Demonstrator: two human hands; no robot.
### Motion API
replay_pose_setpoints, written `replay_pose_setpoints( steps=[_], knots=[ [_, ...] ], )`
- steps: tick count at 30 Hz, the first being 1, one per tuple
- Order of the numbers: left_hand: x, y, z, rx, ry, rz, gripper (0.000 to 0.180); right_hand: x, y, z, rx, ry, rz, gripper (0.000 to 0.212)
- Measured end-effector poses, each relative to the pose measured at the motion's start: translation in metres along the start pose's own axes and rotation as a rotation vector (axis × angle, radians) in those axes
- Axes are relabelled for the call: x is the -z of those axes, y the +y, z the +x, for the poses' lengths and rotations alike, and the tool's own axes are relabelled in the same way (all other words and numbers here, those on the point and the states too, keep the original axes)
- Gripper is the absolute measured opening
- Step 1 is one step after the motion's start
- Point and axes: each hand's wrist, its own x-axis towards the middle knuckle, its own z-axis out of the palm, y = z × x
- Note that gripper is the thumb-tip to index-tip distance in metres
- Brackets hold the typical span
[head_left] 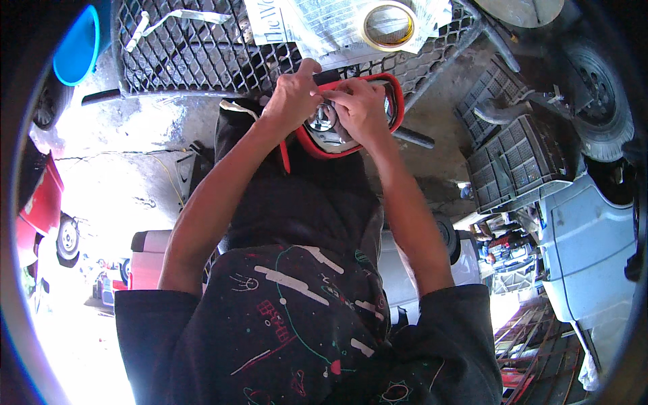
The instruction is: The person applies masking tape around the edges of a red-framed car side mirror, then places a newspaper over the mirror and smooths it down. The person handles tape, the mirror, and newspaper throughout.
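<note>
A rounded housing with a red rim [399,102] and a silvery, reflective inside rests over my lap, just below the mesh table's near edge. It looks like a vehicle lamp. At its upper left rim is my left hand [291,100], fingers bent and closed. My right hand [363,111] reaches over the housing from the right, its thumb and fingers pinched near the left fingertips. Both hands meet at the top edge of the rim. Something greyish shows under the right fingers, too small to make out. A narrow red strip [285,156] hangs below the left wrist.
On the black metal mesh table [196,67] lie newspaper sheets [324,30], a tape roll [366,28] and a crumpled white strip [196,15]. A blue bucket [75,47] stands far left. Plastic crates [516,162], a wheel [599,94] and a light-blue panel [587,250] are at right.
</note>
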Motion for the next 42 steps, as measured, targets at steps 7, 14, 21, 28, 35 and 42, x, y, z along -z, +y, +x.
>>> replay_pose_setpoints(
  steps=[7, 14, 21, 28, 35, 42],
  knots=[
    [0.002, 0.004, -0.005, 0.018, -0.066, -0.018, 0.04, 0.002, 0.002, 0.001, 0.032, -0.021, -0.013, 0.016],
    [-0.005, -0.006, -0.015, -0.179, 0.059, 0.002, 0.038, 0.006, 0.013, 0.018, 0.199, -0.117, -0.077, 0.018],
    [0.002, -0.007, -0.024, -0.104, 0.072, -0.02, 0.031, -0.002, 0.017, 0.016, 0.217, -0.008, 0.025, 0.012],
    [0.038, -0.016, -0.061, -0.237, 0.065, 0.254, 0.021, 0.001, 0.024, 0.017, 0.337, -0.077, -0.064, 0.019],
    [0.024, -0.007, -0.073, -0.23, -0.058, 0.412, 0.046, 0.009, 0.033, 0.026, 0.501, -0.218, -0.172, 0.022],
    [0.03, -0.002, -0.065, -0.284, -0.168, 0.566, 0.048, 0.015, 0.036, 0.029, 0.604, -0.266, -0.19, 0.025]
  ],
)
